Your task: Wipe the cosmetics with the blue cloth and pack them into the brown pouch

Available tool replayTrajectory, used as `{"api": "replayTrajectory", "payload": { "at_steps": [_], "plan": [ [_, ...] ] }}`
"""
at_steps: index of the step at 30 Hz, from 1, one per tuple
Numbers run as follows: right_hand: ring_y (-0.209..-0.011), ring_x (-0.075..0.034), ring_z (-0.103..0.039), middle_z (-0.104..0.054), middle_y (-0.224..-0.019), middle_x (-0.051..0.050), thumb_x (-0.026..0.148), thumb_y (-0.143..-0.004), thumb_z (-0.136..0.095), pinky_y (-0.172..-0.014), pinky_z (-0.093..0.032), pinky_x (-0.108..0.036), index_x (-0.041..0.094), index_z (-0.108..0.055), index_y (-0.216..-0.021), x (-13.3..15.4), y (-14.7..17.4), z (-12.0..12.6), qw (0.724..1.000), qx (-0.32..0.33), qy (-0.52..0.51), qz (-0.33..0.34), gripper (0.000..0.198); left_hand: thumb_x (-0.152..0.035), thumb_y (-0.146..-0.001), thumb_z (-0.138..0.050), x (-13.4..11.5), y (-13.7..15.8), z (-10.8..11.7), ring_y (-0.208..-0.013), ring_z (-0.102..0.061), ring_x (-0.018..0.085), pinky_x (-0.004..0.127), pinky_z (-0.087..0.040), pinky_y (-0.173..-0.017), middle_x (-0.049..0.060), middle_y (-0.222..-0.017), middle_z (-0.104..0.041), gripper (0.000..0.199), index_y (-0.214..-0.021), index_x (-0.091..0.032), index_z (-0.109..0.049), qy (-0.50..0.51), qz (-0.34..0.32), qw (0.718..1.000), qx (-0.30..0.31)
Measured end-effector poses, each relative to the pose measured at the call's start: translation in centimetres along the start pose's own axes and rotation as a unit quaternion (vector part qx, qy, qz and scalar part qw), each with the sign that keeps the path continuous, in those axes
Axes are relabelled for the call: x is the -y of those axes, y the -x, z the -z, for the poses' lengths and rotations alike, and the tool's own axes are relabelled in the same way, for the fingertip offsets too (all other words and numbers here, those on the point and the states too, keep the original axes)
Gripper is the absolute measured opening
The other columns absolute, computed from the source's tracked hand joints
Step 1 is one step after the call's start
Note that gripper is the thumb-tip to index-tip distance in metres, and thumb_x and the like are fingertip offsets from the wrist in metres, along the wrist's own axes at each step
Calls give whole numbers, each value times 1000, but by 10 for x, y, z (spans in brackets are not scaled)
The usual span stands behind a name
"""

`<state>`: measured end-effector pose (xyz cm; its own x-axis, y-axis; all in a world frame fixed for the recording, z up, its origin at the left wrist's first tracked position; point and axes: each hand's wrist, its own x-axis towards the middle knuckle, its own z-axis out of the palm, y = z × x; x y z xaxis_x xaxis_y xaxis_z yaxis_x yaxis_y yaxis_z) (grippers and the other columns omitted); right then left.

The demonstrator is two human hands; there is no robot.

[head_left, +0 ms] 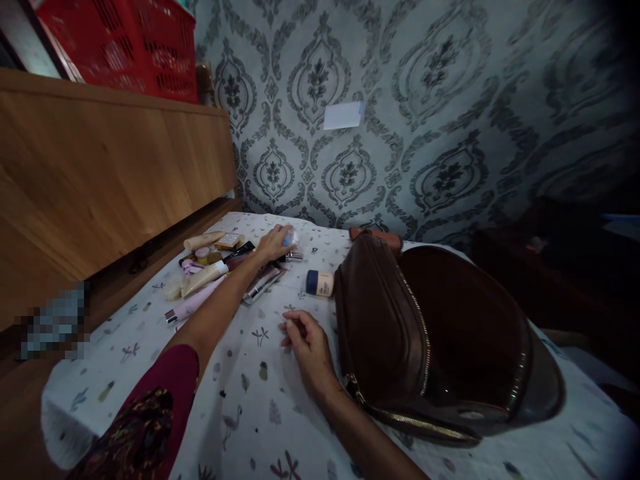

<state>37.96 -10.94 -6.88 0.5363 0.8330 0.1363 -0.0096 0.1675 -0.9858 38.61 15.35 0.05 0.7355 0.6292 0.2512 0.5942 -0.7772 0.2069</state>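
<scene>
My left hand [273,245] stretches over the far end of a group of cosmetics, its fingers closed around a small clear and blue container [291,237]. Beside that hand lie a silver tube [263,285], a cream tube with a white cap [204,279], a pale pink tube [193,301] and a flat square compact [231,241]. My right hand [307,343] hovers or rests near the bag, fingers loosely curled and apart, holding nothing. A jar with a dark blue lid [320,283] lies on its side beyond it. The brown leather bag [385,327] gapes unzipped at the right; its inside is dark.
A white printed sheet [250,393] covers the bed. Behind the bag lies an orange-brown pouch [379,237]. On the left, a wooden cabinet [115,153] carries a red plastic basket [130,50]. A patterned wall [345,173] closes off the far side.
</scene>
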Motion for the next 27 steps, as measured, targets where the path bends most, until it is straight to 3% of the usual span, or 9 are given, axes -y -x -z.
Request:
{"api": "replayTrajectory", "payload": {
  "at_steps": [6,9,12,17,19,23,27],
  "plan": [
    [-77,-20,-65,-66,-88,-7,41,-78,-62,-57,-56,-29,20,-67,-88,4,1,0,1000,1,-5,5,24,-57,-93,-51,2,-7,5,-127,-56,25,31,-43,-103,2,-137,-62,47,-129,-30,-63,-11,-53,994,93],
    [-74,-18,-64,-65,-87,-6,40,-78,-61,-57,-56,-28,20,-67,-88,5,1,1,1000,9,-5,4,24,-65,-83,-61,2,-3,9,-126,-56,29,34,-43,-102,4,-140,-60,63,-136,-32,-57,-29,-70,990,120],
    [-72,-18,-63,-65,-85,-5,40,-78,-61,-56,-56,-28,20,-66,-87,5,0,1,1000,7,-5,7,23,-61,-75,-73,2,8,12,-122,-59,31,36,-44,-100,8,-141,-58,76,-142,-32,-51,-52,-80,987,127],
    [-71,-17,-63,-64,-85,-5,40,-79,-59,-57,-55,-27,19,-66,-87,2,0,1,1000,6,-7,13,24,-49,-85,-65,3,23,19,-117,-61,26,31,-45,-96,3,-125,-66,43,-125,-33,-62,-71,-88,988,106],
    [-72,-17,-64,-64,-85,-5,39,-79,-59,-57,-55,-27,18,-66,-88,2,0,1,1000,7,-6,18,24,-49,-91,-57,6,23,23,-115,-61,25,31,-45,-95,3,-123,-66,35,-121,-32,-62,-80,-63,992,77],
    [-66,-14,-61,-63,-85,-4,38,-81,-57,-57,-54,-26,18,-66,-88,1,-1,2,1000,21,0,21,24,-52,-100,-37,15,11,27,-118,-60,28,37,-47,-94,11,-129,-62,46,-134,-25,-53,-104,36,994,10],
    [-66,-14,-60,-62,-85,-5,39,-81,-55,-55,-53,-25,17,-66,-88,1,-1,1,1000,20,6,21,25,-42,-98,-45,21,-1,21,-113,-63,33,43,-50,-91,16,-125,-64,45,-138,-23,-51,-130,94,987,10]
  ]
}}
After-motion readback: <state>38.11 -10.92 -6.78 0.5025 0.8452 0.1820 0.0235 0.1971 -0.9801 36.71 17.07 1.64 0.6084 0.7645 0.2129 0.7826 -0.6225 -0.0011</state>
